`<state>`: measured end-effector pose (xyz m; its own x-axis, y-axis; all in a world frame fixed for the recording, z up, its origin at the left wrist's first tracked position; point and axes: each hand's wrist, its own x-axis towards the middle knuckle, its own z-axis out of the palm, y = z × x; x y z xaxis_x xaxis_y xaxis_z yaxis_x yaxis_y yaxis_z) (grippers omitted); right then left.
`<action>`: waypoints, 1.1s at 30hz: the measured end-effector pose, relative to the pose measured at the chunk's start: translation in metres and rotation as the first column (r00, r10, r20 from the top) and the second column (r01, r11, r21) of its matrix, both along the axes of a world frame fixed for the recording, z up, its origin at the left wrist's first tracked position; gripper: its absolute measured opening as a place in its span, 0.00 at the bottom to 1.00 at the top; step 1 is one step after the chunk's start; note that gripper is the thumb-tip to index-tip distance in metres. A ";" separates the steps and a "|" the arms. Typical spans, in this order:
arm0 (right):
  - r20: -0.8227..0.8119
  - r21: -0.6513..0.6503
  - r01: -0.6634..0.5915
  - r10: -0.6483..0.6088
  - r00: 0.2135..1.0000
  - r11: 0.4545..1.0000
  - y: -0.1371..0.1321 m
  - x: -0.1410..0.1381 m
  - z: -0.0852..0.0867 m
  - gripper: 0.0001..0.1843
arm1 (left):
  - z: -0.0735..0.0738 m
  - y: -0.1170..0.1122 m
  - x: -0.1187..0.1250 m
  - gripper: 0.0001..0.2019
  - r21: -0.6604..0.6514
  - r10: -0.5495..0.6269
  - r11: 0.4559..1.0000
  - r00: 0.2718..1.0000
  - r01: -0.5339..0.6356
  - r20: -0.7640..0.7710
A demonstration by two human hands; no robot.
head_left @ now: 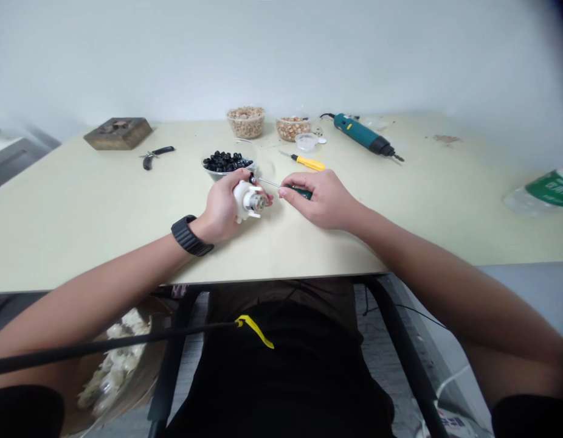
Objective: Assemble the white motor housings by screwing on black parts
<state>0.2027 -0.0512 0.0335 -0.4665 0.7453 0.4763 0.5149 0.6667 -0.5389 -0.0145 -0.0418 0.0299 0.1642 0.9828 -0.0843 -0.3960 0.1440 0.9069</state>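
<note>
On the head view I count two hands at centre. My left hand (222,207) is curled closed around a white plastic part (247,201) with a metal end, and a black watch (189,235) sits on that wrist. My right hand (320,198) is pinched together on a green-handled screwdriver (300,193), its shaft reaching the top of the part by the left fingers.

The table (103,207) has its front edge just below both hands. Just above them sits one bowl of black pieces (227,162). Farther up are two tubs of tan granules (245,123), one small clear cup (306,142), one yellow screwdriver (309,162) and one teal power driver (361,134). Well apart at upper left lie one pair of pliers (154,156) and one wooden block (118,133). One bottle (543,191) is cut off at the right edge.
</note>
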 end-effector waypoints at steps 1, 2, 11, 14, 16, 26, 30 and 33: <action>0.007 -0.001 -0.006 0.006 1.000 1.000 0.000 0.000 0.000 0.18 | 0.000 0.000 0.000 0.06 -0.001 0.000 1.000 1.000 0.000 0.000; 0.012 -0.004 -0.010 0.010 1.000 1.000 -0.001 0.000 -0.001 0.18 | 0.000 0.000 0.001 0.06 -0.001 -0.001 1.000 1.000 0.001 -0.001; 0.027 -0.055 -0.019 0.021 0.999 0.998 -0.005 -0.003 0.004 0.19 | -0.004 0.004 -0.003 0.08 0.043 -0.039 0.998 0.998 0.041 -0.041; 0.021 -0.084 -0.013 0.015 1.000 0.996 -0.005 -0.004 0.005 0.18 | -0.007 0.005 -0.004 0.10 0.100 -0.052 0.993 0.997 0.058 -0.064; 0.013 -0.110 -0.017 0.019 1.000 0.994 -0.005 -0.004 0.005 0.18 | -0.008 0.004 -0.004 0.12 0.128 -0.046 0.990 0.996 0.056 -0.080; 0.010 -0.264 -0.053 0.058 0.998 0.963 0.002 0.000 0.004 0.20 | -0.008 0.004 -0.004 0.10 0.189 -0.002 0.982 0.990 0.029 -0.142; 0.019 -0.183 -0.028 0.032 0.999 0.983 0.000 -0.002 0.002 0.20 | -0.010 0.004 -0.005 0.11 0.215 -0.018 0.975 0.987 0.052 -0.158; 0.030 -0.164 -0.002 0.008 1.000 0.986 -0.001 -0.003 0.002 0.19 | -0.012 0.005 -0.007 0.14 0.216 -0.047 0.973 0.985 0.083 -0.166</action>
<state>0.1999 -0.0523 0.0355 -0.4830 0.8099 0.3328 0.5299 0.5730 -0.6253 -0.0216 -0.0372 0.0183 0.2304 0.9675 0.1043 -0.2414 -0.0470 0.9693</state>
